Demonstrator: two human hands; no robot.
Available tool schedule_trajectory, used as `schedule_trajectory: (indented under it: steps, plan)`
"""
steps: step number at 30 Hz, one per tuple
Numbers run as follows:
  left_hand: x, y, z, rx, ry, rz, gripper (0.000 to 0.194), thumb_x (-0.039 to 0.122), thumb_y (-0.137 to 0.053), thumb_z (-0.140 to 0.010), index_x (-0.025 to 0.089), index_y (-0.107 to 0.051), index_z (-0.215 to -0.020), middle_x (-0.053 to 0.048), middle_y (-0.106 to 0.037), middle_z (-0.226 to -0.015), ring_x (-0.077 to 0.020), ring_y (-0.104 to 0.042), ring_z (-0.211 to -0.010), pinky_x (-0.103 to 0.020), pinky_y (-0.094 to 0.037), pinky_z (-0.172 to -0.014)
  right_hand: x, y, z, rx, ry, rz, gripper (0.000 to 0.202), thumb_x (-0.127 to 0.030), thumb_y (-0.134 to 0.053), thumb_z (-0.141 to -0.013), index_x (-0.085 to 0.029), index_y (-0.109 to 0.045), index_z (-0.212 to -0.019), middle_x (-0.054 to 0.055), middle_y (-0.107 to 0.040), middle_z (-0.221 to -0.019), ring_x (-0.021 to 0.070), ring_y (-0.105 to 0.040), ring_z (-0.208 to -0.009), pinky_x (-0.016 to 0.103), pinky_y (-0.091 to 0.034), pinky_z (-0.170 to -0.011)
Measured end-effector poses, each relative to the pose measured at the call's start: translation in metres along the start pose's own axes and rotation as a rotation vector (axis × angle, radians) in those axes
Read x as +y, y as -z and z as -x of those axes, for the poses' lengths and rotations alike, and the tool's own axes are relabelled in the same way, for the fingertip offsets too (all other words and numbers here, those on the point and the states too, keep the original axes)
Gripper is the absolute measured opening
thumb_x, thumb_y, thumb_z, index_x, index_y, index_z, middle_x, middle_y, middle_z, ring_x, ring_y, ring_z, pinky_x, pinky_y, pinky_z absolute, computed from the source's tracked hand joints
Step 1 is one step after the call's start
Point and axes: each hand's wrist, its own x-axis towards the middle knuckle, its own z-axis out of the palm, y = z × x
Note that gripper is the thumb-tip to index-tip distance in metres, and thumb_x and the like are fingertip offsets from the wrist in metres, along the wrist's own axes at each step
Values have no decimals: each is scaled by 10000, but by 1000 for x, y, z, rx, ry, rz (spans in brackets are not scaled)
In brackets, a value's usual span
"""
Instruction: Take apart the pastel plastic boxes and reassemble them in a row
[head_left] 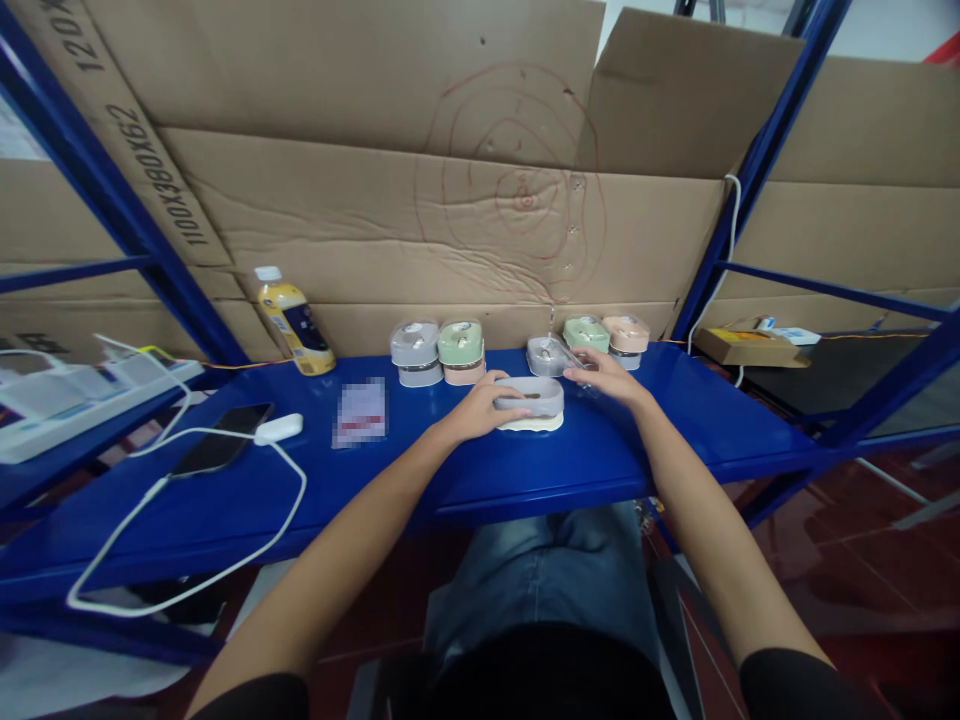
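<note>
A grey oval box with an open top [551,397] sits in front of me on a cream scalloped piece [551,423]. My left hand [487,405] grips its left end, fingers over the rim. To the right of the box, my right hand [606,376] pinches a clear plastic piece [577,362], probably a lid; its edges are hard to make out. Just behind stands a grey box with a clear lid [545,356]. Further back on the right are a green lidded box [586,332] and a pink lidded box [627,333], the latter stacked on a grey one.
Left of centre stand stacked grey boxes [416,350] and a green box [461,343] on a pink one. A blurred packet [360,412], a yellow drink bottle [295,322], a phone [221,440] and white cables lie left. Cardboard [337,210] walls the blue table's [480,480] back.
</note>
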Motion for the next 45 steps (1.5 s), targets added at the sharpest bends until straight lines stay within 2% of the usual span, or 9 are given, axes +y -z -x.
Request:
schedule_trajectory:
  steps: [8,12,15,20,24,32,39,43,45]
  plan:
    - [-5,9,-8,426,150,5,374,496,-632,-940,222,-750,-1165,-116,-567,-1338,-296,-536,-1343,-469,-375,-1216,-6,4,1,82,-108,-285,666,-542,-730,-849,-208,-552,-1397,136,-752,-1108,291,-757,-993,465,-628,-863]
    - [-3,7,-4,235,69,-22,412,516,-742,-849,235,-739,-1151,-106,-565,-1324,-313,-537,-1344,-486,-382,-1209,-8,2,2,47,-30,-255,716,-555,-793,-779,-216,-589,-1376,132,-737,-1216,295,-727,-1109,487,-592,-971]
    - [0,-1,0,73,32,-13,605,542,-808,-782,233,-656,-1280,-116,-589,-1332,-328,-564,-1314,-510,-405,-1185,-13,-3,5,-26,116,-204,811,-504,-888,-671,-220,-608,-1377,123,-682,-1366,298,-652,-1267,501,-490,-1125]
    - [-3,-12,0,43,93,64,1113,518,-937,-613,199,-383,-1523,-183,-562,-1431,-386,-551,-1343,-559,-434,-1139,-28,-23,11,-172,284,-37,869,-499,-928,-612,-233,-637,-1386,116,-663,-1407,311,-638,-1287,512,-463,-1151]
    - [-5,-16,-1,52,79,108,1268,496,-968,-552,190,-288,-1577,-204,-569,-1435,-405,-537,-1369,-580,-404,-1158,-37,-37,12,-199,399,133,872,-535,-922,-621,-230,-649,-1391,127,-674,-1388,327,-651,-1256,521,-488,-1110]
    - [2,-15,3,40,80,54,1263,489,-949,-592,172,-262,-1603,-239,-476,-1544,-423,-429,-1476,-577,-350,-1211,-40,-40,10,-247,411,249,769,-529,-859,-735,-220,-642,-1406,128,-683,-1357,315,-656,-1236,487,-495,-1080]
    - [-13,-12,3,-26,50,-27,1178,476,-882,-697,168,-217,-1619,-241,-406,-1596,-419,-408,-1488,-574,-355,-1218,-58,-45,25,-253,266,467,960,-682,-805,-737,-197,-521,-1514,186,-619,-1377,390,-634,-1232,519,-521,-1017]
    - [-29,-6,-1,81,75,-40,943,323,-785,-783,186,-295,-1577,-193,-517,-1485,-350,-547,-1359,-535,-448,-1156,-64,-36,48,-210,223,531,1087,-707,-799,-729,-226,-354,-1596,207,-524,-1488,411,-605,-1271,502,-534,-979]
    - [-32,-1,-4,185,62,-71,753,175,-655,-818,175,-382,-1519,-159,-597,-1358,-297,-601,-1262,-506,-476,-1129,-65,-31,58,-132,203,595,981,-613,-830,-746,-199,-417,-1534,208,-572,-1414,382,-656,-1165,461,-546,-911]
